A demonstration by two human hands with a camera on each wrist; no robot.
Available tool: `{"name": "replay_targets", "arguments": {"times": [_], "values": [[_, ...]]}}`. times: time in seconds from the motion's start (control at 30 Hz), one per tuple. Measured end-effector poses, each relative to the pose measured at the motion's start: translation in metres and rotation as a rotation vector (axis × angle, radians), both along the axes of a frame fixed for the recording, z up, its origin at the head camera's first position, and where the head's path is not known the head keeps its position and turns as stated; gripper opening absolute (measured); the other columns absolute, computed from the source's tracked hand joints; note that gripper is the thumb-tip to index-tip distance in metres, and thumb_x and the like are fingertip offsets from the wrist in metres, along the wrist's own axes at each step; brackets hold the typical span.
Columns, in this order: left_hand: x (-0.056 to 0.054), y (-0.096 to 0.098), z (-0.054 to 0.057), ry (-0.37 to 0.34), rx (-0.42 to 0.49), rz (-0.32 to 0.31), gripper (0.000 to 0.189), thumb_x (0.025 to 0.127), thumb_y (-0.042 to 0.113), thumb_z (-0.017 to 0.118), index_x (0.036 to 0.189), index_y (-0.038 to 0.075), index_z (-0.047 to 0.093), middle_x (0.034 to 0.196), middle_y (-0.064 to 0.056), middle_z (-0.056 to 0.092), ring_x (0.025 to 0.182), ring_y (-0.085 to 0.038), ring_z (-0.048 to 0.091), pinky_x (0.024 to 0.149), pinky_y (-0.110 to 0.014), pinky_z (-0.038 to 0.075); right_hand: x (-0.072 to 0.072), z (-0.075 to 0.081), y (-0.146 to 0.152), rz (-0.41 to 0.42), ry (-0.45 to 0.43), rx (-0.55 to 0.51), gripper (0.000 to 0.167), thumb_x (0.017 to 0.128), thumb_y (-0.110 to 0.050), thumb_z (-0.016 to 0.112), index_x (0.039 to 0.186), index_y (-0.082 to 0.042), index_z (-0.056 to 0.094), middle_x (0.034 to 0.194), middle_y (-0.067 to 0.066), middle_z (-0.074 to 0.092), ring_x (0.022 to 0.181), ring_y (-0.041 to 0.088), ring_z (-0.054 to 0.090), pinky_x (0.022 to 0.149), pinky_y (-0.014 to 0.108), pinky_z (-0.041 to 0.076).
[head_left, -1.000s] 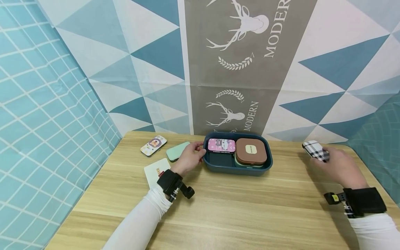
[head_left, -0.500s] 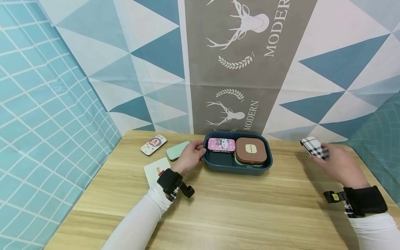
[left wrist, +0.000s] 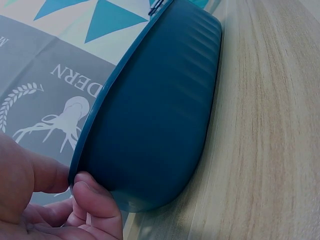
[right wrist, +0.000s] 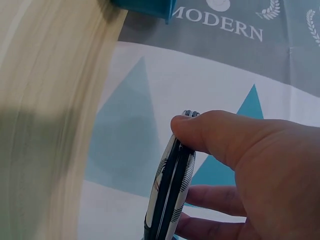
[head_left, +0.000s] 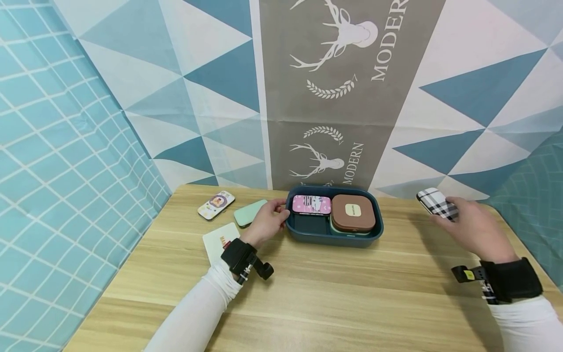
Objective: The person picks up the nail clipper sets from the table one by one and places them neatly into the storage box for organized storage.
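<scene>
My left hand (head_left: 269, 221) pinches the left rim of a dark blue plastic bin (head_left: 334, 240) between thumb and fingers, which the left wrist view shows close up. Inside the bin lie a pink compact mirror (head_left: 311, 204) with a cartoon cat and, to its right, a brown square compact (head_left: 353, 212) stacked over a pale green one. My right hand (head_left: 477, 227) grips a black-and-white plaid compact mirror (head_left: 437, 203) above the table's right side. In the right wrist view this folding mirror (right wrist: 172, 185) is closed, seen edge-on, with the thumb at its hinge end.
Left of the bin on the wooden table (head_left: 334, 298) lie a patterned white compact (head_left: 216, 205), a mint green compact (head_left: 249, 213) and a cream square one (head_left: 220, 241), partly behind my left wrist. A patterned cloth backdrop (head_left: 228, 98) rises behind the table.
My right hand has shifted slightly left with the plaid compact mirror, which shows more of its face. The left hand and the bin have stayed put.
</scene>
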State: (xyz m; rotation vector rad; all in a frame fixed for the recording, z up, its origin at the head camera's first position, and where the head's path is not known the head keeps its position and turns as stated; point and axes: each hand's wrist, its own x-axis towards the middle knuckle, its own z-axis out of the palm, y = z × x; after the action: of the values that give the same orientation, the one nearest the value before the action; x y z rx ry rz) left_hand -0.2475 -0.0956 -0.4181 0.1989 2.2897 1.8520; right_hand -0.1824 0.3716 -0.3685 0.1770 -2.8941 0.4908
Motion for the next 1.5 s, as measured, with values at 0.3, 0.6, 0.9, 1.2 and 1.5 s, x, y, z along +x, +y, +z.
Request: {"name": "replay_targets", "arguments": {"times": [0.3, 0.6, 0.9, 1.2, 1.5], "values": [[0.000, -0.001, 0.000, 0.009, -0.013, -0.001, 0.042, 0.110, 0.004, 0.055, 0.151, -0.006, 0.051, 0.103, -0.011, 0.054, 0.074, -0.017, 0.056, 0.069, -0.034, 0.052, -0.004, 0.009, -0.014, 0.011, 0.018, -0.004, 0.069, 0.097, -0.026, 0.079, 0.137, 0.023, 0.051, 0.107, 0.036, 0.064, 0.079, 0.035, 0.063, 0.061, 0.039, 0.046], [0.000, 0.000, 0.001, 0.006, -0.017, 0.000, 0.042, 0.111, 0.004, 0.054, 0.152, -0.005, 0.050, 0.104, -0.010, 0.053, 0.074, -0.017, 0.056, 0.069, -0.032, 0.052, -0.009, 0.016, -0.029, 0.041, -0.003, -0.020, 0.074, 0.097, -0.027, 0.079, 0.141, 0.023, 0.048, 0.112, 0.038, 0.062, 0.083, 0.037, 0.063, 0.062, 0.040, 0.049], [0.001, 0.000, 0.000, 0.013, -0.012, 0.002, 0.042, 0.110, 0.003, 0.055, 0.151, -0.005, 0.052, 0.103, -0.010, 0.054, 0.074, -0.016, 0.056, 0.066, -0.028, 0.050, -0.012, 0.018, -0.043, 0.069, -0.001, -0.021, 0.071, 0.097, -0.026, 0.080, 0.142, 0.020, 0.050, 0.112, 0.038, 0.062, 0.085, 0.038, 0.064, 0.064, 0.049, 0.054], [0.001, 0.000, 0.001, 0.013, -0.011, -0.002, 0.042, 0.110, 0.003, 0.056, 0.151, -0.005, 0.052, 0.102, -0.010, 0.054, 0.075, -0.019, 0.056, 0.065, -0.028, 0.050, -0.015, 0.025, -0.058, 0.094, 0.020, -0.023, 0.066, 0.096, -0.024, 0.081, 0.141, 0.016, 0.053, 0.113, 0.035, 0.064, 0.084, 0.036, 0.064, 0.066, 0.051, 0.055], [0.001, 0.000, 0.001, -0.001, -0.009, -0.001, 0.042, 0.110, 0.004, 0.057, 0.150, -0.005, 0.052, 0.101, -0.010, 0.054, 0.075, -0.019, 0.057, 0.065, -0.027, 0.050, -0.016, 0.031, -0.075, 0.134, 0.012, -0.045, 0.062, 0.097, -0.022, 0.080, 0.141, 0.013, 0.055, 0.115, 0.031, 0.064, 0.083, 0.032, 0.063, 0.065, 0.043, 0.052]]}}
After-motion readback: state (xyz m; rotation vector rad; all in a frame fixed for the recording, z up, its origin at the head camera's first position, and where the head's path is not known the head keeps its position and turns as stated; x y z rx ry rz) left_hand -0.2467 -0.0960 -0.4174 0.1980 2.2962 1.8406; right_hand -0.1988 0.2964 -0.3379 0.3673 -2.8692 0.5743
